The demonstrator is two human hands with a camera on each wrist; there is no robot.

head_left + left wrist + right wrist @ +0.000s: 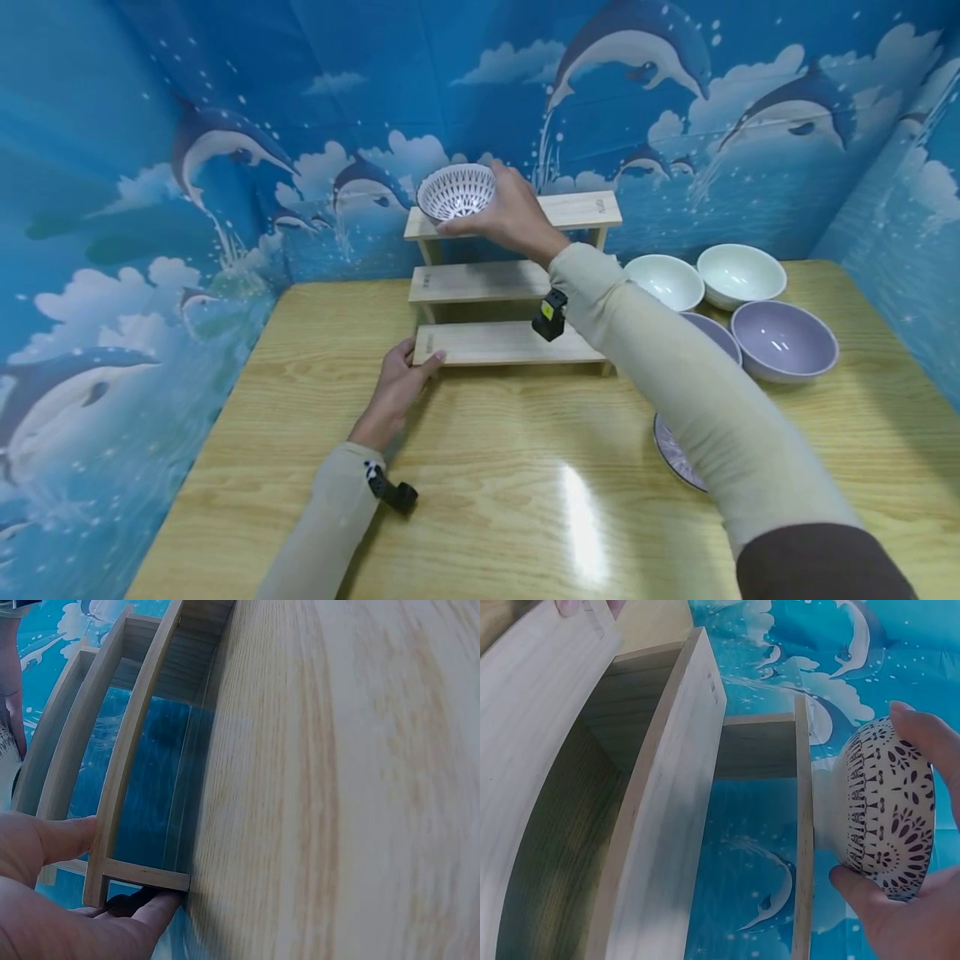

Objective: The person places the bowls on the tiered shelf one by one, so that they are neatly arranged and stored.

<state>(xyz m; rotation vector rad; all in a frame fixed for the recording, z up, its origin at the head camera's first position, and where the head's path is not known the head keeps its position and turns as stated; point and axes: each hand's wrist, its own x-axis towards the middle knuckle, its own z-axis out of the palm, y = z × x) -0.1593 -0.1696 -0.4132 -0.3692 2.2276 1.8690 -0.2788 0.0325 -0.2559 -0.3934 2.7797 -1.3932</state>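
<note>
A white bowl with a dark pattern (456,192) is at the left end of the top step of a three-step wooden rack (480,282). My right hand (513,208) grips the bowl by its side, thumb toward the front. In the right wrist view the patterned bowl (889,810) has its foot at the top board; whether it bears its full weight there I cannot tell. My left hand (393,387) holds the left end of the lowest step, the thumb on top. In the left wrist view the left hand's fingers (154,919) reach around the rack's end (146,874).
Right of the rack stand two pale green bowls (742,275) and two purple bowls (783,340). A patterned dish (675,454) lies partly hidden under my right sleeve. A blue dolphin-print sheet (465,75) rises behind the wooden table (495,500).
</note>
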